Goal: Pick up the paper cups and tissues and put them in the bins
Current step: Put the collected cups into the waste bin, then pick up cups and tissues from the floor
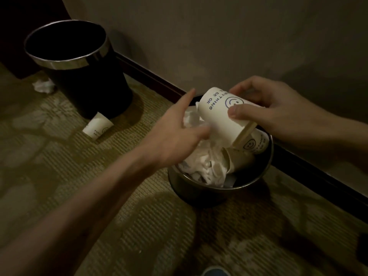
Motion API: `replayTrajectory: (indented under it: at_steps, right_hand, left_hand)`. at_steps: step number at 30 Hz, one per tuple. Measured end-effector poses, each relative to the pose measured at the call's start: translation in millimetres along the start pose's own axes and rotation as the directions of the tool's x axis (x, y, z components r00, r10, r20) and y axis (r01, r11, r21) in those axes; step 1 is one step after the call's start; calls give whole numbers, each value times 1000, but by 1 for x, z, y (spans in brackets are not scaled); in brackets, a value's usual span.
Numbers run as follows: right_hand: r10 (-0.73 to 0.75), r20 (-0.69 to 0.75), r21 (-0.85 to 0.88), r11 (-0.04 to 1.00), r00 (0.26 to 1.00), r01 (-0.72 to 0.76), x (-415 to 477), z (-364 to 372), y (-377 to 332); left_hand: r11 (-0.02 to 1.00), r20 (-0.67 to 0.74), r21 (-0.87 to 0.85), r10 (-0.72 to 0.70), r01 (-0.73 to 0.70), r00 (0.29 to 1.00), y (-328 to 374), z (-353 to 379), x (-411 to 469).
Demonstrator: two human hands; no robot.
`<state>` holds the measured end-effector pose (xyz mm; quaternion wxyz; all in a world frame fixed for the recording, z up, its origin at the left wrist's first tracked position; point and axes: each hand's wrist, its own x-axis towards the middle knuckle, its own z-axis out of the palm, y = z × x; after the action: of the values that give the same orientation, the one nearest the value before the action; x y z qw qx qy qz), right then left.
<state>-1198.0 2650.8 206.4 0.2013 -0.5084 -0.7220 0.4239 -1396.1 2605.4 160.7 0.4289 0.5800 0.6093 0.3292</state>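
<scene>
Head view is showing you bending over the near bin (199,188), which is standing on the carpet (59,176) close to the wall. Your right hand (278,108) is holding a paper cup (217,114) tilted above this bin; its grip is pinching the cup wall between thumb and fingers, and a wooden stick (244,134) is pointing out of the cup mouth toward the bin. Your left hand (173,134) is reaching over the heap of tissues (201,166) inside the bin; its grip is spread and holding nothing, and the fingers seem to be touching the paper. Two other cups (256,144) are already lying in this bin beside the tissues, so I am judging that a good part of the work is done and this bin is getting nearly full. The task is not finished: one cup (97,126) is lying on the carpet against the foot of the far bin (85,86), and a crumpled tissue (43,86) is lying on the floor just beside that bin. The inside of the far bin is too dark to tell what it is holding.
</scene>
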Motion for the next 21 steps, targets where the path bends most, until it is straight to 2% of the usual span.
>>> replayTrajectory:
  at_steps: [3, 5, 8, 10, 12, 16, 21]
  right_hand:
    - [-81, 29, -8, 997, 996, 82, -16, -4, 2]
    - [-129, 104, -55, 989, 986, 135, -28, -2, 5]
    - [-185, 242, -271, 930, 953, 249, -42, 9, 17]
    - [-203, 255, -324, 903, 945, 281, -45, 13, 28]
    - [-220, 206, -353, 892, 953, 283, -41, 14, 38]
    - [-225, 183, -405, 869, 957, 282, -35, 23, 53]
    - [-250, 197, -549, 773, 948, 318, -31, 33, 51]
  left_hand:
    - [990, -4, -110, 89, -89, 996, 5, -10, -6]
    - [988, 33, -37, 150, -149, 988, 0, -9, -12]
    - [970, 121, 89, 215, -227, 969, -9, 0, -20]
    - [942, 164, 188, 250, -278, 954, -14, 7, -22]
    - [902, 171, 291, 279, -319, 945, -21, 11, -20]
    - [845, 131, 463, 233, -268, 963, -35, 22, -16]
    - [768, 189, 590, 167, -248, 968, -31, 24, -14]
